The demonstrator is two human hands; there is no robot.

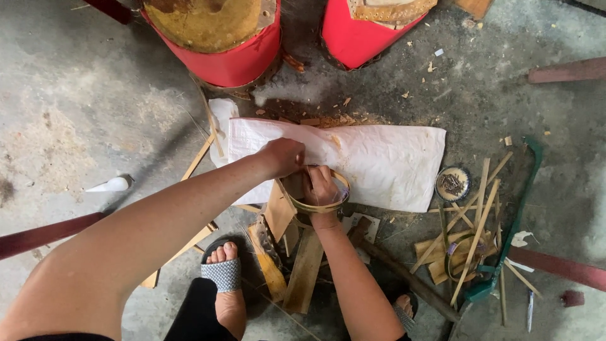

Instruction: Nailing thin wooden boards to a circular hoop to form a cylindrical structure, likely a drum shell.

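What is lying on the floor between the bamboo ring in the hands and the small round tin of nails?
In the head view, only the white sack spread on the floor lies between the bamboo ring and the tin.

The floor (pixel 95 95) was bare grey concrete, stained and dusty, with pale scuffed patches at the left and wood chips (pixel 353 117) scattered near the middle. Two red drums (pixel 240 60) stood at the top edge, side by side. A white woven sack (pixel 391 161) lay flat on the floor below them. Dark red wooden bars (pixel 568 69) crossed the right edge and the lower left corner. Loose bamboo strips (pixel 476 221) were heaped at the right, beside a small round tin of nails (pixel 452 184). The light was soft and even, casting only faint shadows.
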